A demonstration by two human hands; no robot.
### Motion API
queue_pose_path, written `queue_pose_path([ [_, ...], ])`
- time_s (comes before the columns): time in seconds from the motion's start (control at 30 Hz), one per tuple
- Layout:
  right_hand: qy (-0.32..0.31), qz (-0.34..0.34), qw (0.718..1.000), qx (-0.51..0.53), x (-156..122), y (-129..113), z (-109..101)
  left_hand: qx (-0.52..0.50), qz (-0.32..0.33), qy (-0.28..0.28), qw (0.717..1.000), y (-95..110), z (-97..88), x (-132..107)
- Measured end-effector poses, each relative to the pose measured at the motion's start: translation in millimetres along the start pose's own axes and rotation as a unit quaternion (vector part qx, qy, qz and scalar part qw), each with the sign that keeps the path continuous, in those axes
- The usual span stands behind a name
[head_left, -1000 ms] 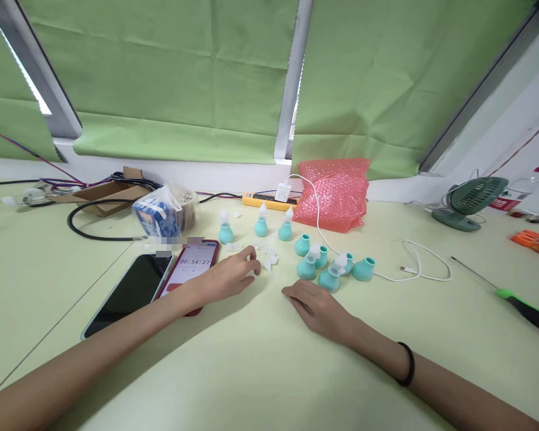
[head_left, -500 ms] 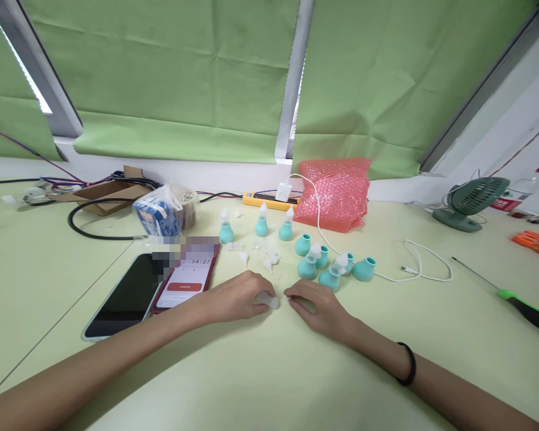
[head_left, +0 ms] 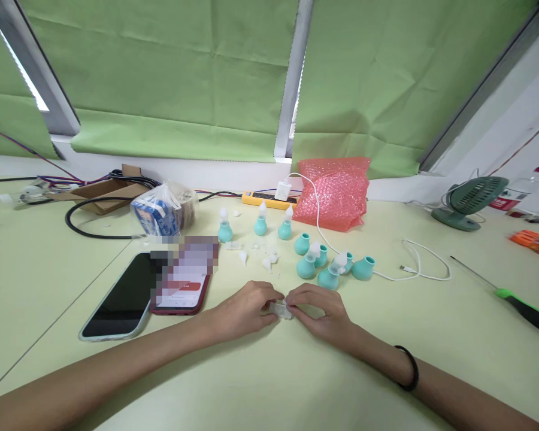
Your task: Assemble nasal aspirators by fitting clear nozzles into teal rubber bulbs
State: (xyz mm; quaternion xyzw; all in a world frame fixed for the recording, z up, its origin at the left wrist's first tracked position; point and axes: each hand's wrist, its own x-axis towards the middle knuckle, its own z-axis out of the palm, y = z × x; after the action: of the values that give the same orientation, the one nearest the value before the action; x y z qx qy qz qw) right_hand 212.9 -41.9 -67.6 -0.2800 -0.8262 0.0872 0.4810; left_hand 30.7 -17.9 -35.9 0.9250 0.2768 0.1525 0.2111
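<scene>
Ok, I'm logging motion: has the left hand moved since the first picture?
Yes, the left hand has moved rightward and down the picture, away from the power strip.

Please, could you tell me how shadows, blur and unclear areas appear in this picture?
In the head view, a soft shadow falls below the left forearm; the same view shows the orange packet blurred, pixelation over part of the red-cased phone; there too, the held translucent piece lacks clear detail.

From a head-worn camera, the tabletop (head_left: 287, 383) is viewed forward and downward at close range, with green blinds (head_left: 161, 72) faced squarely beyond it.
</scene>
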Motion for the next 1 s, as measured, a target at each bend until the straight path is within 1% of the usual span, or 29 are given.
queue_pose_path([
  [0.13, -0.018, -0.006, 1.0, 0.024, -0.8, -1.6, 0.7, -0.043, -0.032, 0.005, 0.999, 2.0, 2.4, 0.0],
  [0.3, -0.027, -0.006, 0.999, 0.018, -1.4, -1.5, 0.3, -0.067, -0.07, 0.012, 0.995, 1.7, 4.3, -0.6],
  [0.53, -0.052, -0.054, 0.997, -0.006, -1.3, -2.7, -0.7, -0.069, -0.062, 0.005, 0.996, 2.7, 3.6, -0.4],
  [1.0, -0.058, -0.09, 0.994, -0.023, 1.2, -5.5, -2.6, -0.077, -0.049, 0.005, 0.996, 2.0, 3.0, -0.5],
])
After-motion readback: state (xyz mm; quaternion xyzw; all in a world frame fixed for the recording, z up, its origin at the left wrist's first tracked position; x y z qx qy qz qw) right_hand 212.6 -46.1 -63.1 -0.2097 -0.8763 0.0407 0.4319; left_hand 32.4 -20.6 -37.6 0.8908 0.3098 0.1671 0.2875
